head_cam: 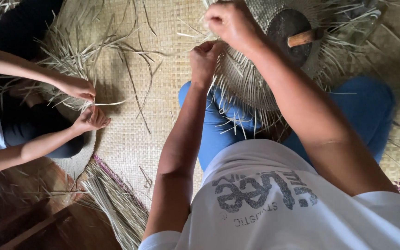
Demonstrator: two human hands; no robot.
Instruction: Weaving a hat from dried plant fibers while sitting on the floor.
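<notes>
head: woven piece [246,78] under both hands

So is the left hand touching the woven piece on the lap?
Touching. The head view shows the left hand closed on loose strands at the edge of the woven piece, with no gap.

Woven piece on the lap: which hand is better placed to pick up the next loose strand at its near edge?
Probably the left hand: it is closed at the woven piece's near edge, beside the free strand ends. The right hand grips higher up.
</notes>
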